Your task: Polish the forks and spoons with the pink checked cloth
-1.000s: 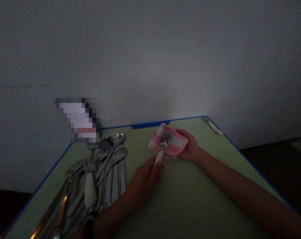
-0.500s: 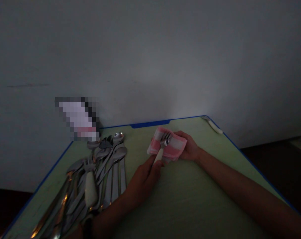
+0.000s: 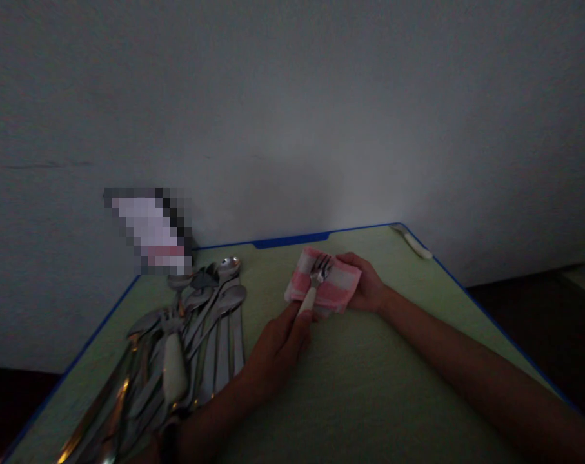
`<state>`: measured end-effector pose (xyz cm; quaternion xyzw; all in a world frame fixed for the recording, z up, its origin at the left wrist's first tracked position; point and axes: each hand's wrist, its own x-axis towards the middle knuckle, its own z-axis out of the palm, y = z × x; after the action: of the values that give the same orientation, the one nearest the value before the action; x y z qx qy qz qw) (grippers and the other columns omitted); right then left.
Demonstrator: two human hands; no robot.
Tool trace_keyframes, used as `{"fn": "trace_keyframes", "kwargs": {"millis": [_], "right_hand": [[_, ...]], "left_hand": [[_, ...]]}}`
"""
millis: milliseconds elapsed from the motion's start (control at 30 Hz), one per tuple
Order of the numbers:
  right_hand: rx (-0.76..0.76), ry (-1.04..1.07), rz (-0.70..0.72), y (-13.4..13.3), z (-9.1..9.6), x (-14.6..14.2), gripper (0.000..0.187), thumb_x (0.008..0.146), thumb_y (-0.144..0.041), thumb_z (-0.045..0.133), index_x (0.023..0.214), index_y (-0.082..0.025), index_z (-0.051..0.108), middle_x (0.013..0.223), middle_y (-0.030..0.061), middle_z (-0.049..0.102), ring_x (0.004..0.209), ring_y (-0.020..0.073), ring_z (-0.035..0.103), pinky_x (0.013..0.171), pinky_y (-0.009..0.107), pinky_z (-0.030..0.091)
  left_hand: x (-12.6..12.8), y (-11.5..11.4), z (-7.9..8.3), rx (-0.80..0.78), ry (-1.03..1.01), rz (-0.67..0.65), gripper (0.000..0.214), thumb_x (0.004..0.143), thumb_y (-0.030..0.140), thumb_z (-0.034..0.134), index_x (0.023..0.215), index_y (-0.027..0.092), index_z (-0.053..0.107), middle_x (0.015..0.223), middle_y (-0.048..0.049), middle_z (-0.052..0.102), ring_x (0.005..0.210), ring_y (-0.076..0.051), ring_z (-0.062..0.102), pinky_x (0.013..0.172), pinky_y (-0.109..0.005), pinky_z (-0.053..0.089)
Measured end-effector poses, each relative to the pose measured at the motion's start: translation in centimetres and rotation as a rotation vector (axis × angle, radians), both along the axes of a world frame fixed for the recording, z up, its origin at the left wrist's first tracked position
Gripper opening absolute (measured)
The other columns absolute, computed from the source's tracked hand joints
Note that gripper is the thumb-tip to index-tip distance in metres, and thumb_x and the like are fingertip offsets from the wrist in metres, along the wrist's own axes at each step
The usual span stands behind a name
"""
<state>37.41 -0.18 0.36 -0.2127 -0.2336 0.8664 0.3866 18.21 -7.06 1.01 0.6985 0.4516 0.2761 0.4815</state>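
My left hand [image 3: 277, 345] is closed on the white handle of a small fork [image 3: 314, 285]. The fork's metal tines rest on a folded pink and white checked cloth [image 3: 331, 283]. My right hand [image 3: 367, 287] grips that cloth from its right side, fingers curled around its far edge. Cloth and fork sit just above the pale green table top [image 3: 369, 386], near its far side.
A pile of several metal spoons and other cutlery [image 3: 186, 335] lies on the table's left part. A white-handled utensil [image 3: 413, 243] lies at the far right corner. A blurred-out object [image 3: 149, 229] stands at the far left, against the grey wall. The table has a blue rim.
The cloth and fork have shifted slightly left and toward me, and both hands moved a little with them. The pile of cutlery has not moved.
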Motion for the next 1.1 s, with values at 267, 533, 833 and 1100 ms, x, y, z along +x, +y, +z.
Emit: {"fn": "trace_keyframes", "kwargs": {"millis": [267,533,833,1100], "right_hand": [[0.083,0.043,0.03,-0.19,-0.45,0.14,0.027,0.06,-0.022,0.047,0.085,-0.014,0.054,0.082,0.0088,0.068,0.083,0.0234,0.063,0.084,0.042,0.046],[0.028,0.05,0.018,-0.04,-0.12,0.01,0.027,0.063,-0.022,0.043,0.087,-0.015,0.052,0.083,0.0083,0.068,0.083,0.0227,0.063,0.082,0.041,0.048],[0.019,0.01,0.028,-0.14,-0.05,-0.13,0.025,0.062,-0.019,0.043,0.084,-0.014,0.054,0.08,0.0079,0.069,0.08,0.0215,0.064,0.082,0.038,0.048],[-0.007,-0.038,0.053,0.0,-0.65,-0.02,0.026,0.063,-0.018,0.042,0.085,-0.013,0.054,0.078,0.0086,0.069,0.08,0.0213,0.064,0.082,0.037,0.048]], "left_hand": [[-0.1,-0.04,0.25,0.014,0.014,-0.017,0.031,0.094,0.041,0.031,0.089,0.018,0.051,0.055,0.0068,0.041,0.049,-0.01,0.04,0.049,-0.022,0.029],[-0.14,-0.09,0.07,-0.008,-0.005,-0.006,0.031,0.094,0.041,0.032,0.09,0.018,0.051,0.055,0.0069,0.041,0.048,-0.01,0.04,0.049,-0.022,0.03],[0.01,-0.14,0.51,-0.01,0.009,0.001,0.029,0.093,0.04,0.033,0.082,0.018,0.049,0.056,0.0059,0.043,0.049,-0.011,0.04,0.049,-0.022,0.03],[0.06,-0.1,0.44,0.005,0.025,0.004,0.031,0.094,0.041,0.032,0.084,0.018,0.049,0.056,0.0062,0.041,0.05,-0.01,0.039,0.049,-0.022,0.029]]}}
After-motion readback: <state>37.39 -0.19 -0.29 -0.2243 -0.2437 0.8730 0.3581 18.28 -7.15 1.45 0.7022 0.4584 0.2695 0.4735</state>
